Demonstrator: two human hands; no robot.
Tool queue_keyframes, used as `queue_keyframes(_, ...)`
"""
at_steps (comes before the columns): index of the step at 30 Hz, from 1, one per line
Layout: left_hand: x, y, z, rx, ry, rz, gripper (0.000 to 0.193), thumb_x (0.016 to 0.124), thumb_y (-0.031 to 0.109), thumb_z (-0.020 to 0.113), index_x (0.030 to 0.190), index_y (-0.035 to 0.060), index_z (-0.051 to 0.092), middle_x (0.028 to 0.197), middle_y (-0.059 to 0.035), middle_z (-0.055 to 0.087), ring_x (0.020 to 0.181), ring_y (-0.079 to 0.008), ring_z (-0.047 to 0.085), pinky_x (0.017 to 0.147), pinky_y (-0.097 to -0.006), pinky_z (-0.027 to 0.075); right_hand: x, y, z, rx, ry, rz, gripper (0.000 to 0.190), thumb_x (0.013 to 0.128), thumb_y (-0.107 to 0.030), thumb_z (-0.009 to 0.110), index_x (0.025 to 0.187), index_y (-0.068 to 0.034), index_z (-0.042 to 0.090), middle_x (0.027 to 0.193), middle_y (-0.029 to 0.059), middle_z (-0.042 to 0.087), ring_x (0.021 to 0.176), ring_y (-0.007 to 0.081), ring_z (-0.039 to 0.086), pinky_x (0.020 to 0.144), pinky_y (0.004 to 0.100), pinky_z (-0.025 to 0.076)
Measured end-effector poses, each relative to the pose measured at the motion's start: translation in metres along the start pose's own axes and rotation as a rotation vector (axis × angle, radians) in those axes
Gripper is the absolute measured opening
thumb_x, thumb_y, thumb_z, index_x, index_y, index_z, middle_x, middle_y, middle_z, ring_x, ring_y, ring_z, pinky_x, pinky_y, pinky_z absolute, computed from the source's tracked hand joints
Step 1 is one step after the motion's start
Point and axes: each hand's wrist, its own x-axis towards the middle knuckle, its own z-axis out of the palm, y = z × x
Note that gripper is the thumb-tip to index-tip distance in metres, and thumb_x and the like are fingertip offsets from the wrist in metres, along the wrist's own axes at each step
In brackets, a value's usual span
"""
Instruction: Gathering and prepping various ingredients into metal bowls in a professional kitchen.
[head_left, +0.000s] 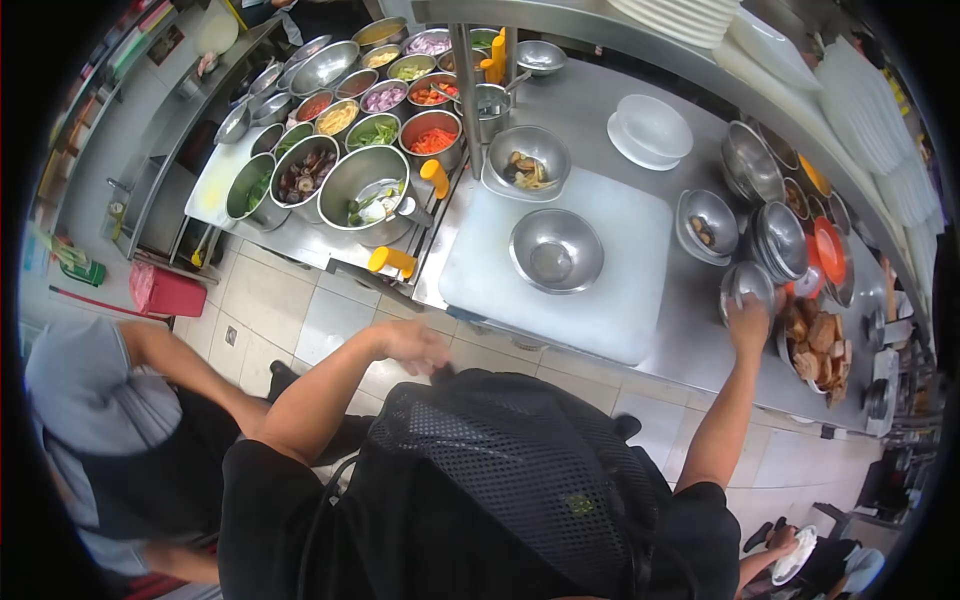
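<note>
My right hand (750, 322) reaches to a small metal bowl (742, 279) at the right of the steel counter. Its fingers overlap the bowl's near side; whether they grip the rim is hidden. Blurred, my left hand (412, 346) hangs in front of me, short of the counter, loosely bent with nothing visible in it. Before me an empty metal bowl (556, 251) sits on a white cutting board (630, 300). Behind it, another metal bowl (529, 161) holds mushrooms and pale pieces. A similar bowl (705, 225) with a little food stands left of my right hand.
Pots of cut vegetables (382, 133) crowd the left counter, with a large steel pot (365, 187) nearest. A metal post (466, 97) supports the overhead shelf (570, 13). Browned food chunks (817, 337) fill a container at right. A co-worker (105, 397) stands close on my left.
</note>
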Motion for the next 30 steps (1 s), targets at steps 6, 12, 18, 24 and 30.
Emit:
queue_keyframes(6, 0.029, -0.108, -0.043, 0.210, 0.128, -0.202, 0.049, 0.091, 0.038, 0.059, 0.126, 0.0042, 0.058, 0.121, -0.0126, 0.062, 0.098, -0.0250, 0.067, 0.069, -0.0412, 0.059, 0.009, -0.017, -0.011, 0.018, 0.127, -0.039, 0.053, 0.077, -0.043, 0.071, 0.113, -0.005, 0.065, 0.107, 0.0179, 0.068, 0.104, 0.0360, 0.063, 0.087, 0.0436, 0.050)
queue_keyframes(12, 0.051, -0.304, -0.127, 0.793, 0.057, 0.002, 0.041, 0.093, 0.034, 0.055, 0.117, 0.0006, 0.060, 0.103, -0.0128, 0.062, 0.089, -0.0269, 0.067, 0.065, -0.0396, 0.060, 0.034, -0.038, -0.019, 0.102, 0.251, -0.028, 0.043, 0.082, -0.039, 0.068, 0.104, -0.002, 0.068, 0.105, 0.0193, 0.068, 0.103, 0.0357, 0.064, 0.087, 0.0434, 0.050)
queue_keyframes(18, 0.001, -0.303, -0.119, 0.278, 0.266, -0.511, 0.054, 0.093, 0.045, 0.052, 0.101, -0.0070, 0.063, 0.103, -0.0194, 0.065, 0.081, -0.0287, 0.068, 0.058, -0.0418, 0.058, 0.125, 0.048, 0.002, -0.278, 0.297, -0.209, 0.045, 0.089, -0.026, 0.055, 0.119, 0.008, 0.057, 0.115, 0.0304, 0.059, 0.111, 0.0423, 0.055, 0.095, 0.0460, 0.045)
queue_keyframes(24, -0.022, -0.238, -0.080, 0.002, 0.679, -0.265, 0.052, 0.087, 0.043, 0.061, 0.108, -0.0037, 0.064, 0.088, -0.0182, 0.069, 0.071, -0.0310, 0.068, 0.062, -0.0387, 0.055, 0.159, 0.070, 0.006, -0.329, 0.183, -0.220, 0.021, 0.089, -0.018, 0.049, 0.095, -0.001, 0.061, 0.089, 0.0245, 0.065, 0.089, 0.0453, 0.062, 0.078, 0.0551, 0.048)
queue_keyframes(30, -0.005, -0.231, -0.067, 0.068, 0.684, -0.294, 0.054, 0.085, 0.042, 0.065, 0.121, 0.0016, 0.061, 0.105, -0.0178, 0.068, 0.074, -0.0255, 0.068, 0.060, -0.0359, 0.055, 0.148, 0.033, -0.018, -0.186, 0.113, -0.258, 0.021, 0.079, -0.017, 0.057, 0.091, 0.000, 0.063, 0.088, 0.0261, 0.066, 0.089, 0.0450, 0.063, 0.078, 0.0537, 0.048)
